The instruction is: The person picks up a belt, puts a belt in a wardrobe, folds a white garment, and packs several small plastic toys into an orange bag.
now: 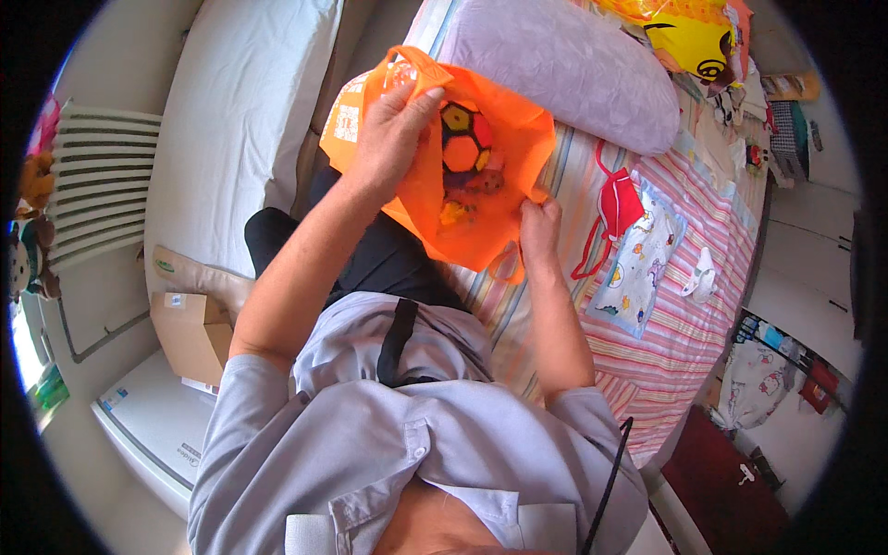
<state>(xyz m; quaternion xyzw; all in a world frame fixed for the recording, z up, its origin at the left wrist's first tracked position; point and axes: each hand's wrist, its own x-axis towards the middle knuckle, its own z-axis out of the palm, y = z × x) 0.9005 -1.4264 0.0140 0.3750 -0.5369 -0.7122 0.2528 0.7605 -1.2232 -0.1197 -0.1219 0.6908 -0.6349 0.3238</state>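
An orange fabric tote bag (534,139) is spread wide at the mouth above my lap. My left hand (399,135) grips its upper left rim close to one handle. At the lower right, my right hand (540,225) is closed on the opposite rim, by the other handle. Inside lies a multicoloured toy ball (461,152) with black seams. Beneath the ball are a small brownish thing and a yellow one, too unclear to name. To the right of my right hand, a red pouch with straps (617,203) rests partly on a cartoon-print cloth pad (645,257).
I sit on a bed with a striped sheet (666,361). A lilac pillow (562,69) lies beyond the bag, a yellow cartoon cushion (694,41) at the top right, a small white item (702,277) at the right. A cardboard box (184,329) stands at the left.
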